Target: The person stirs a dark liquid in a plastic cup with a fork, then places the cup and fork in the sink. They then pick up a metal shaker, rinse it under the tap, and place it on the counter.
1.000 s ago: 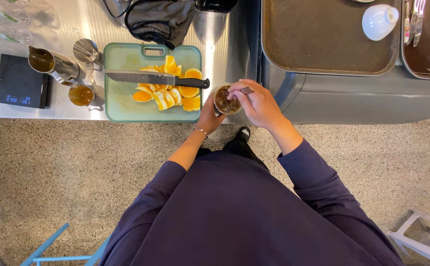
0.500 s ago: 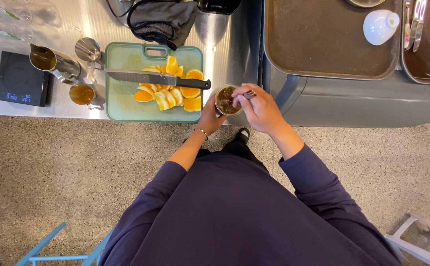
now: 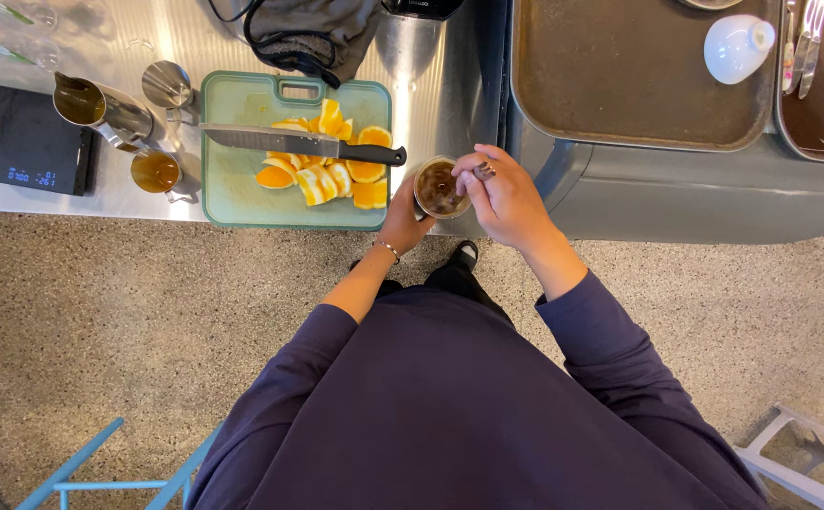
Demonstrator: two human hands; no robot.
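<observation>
My left hand (image 3: 404, 219) cups the glass of dark drink (image 3: 438, 188) at frame centre, just off the counter (image 3: 431, 85) edge; right hand (image 3: 506, 198) fingers pinch a small spoon (image 3: 484, 171) over its rim, beside the orange slices (image 3: 322, 165).

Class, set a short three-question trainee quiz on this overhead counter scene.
1. True or false: the knife lies on the floor.
2. What does the left hand hold? A) glass of dark drink B) white cup C) scale
3. The orange slices lie on a green ____.

Key: 1 false, it rests across the cutting board. 2 A; the right hand is over its rim. 3 cutting board.
</observation>
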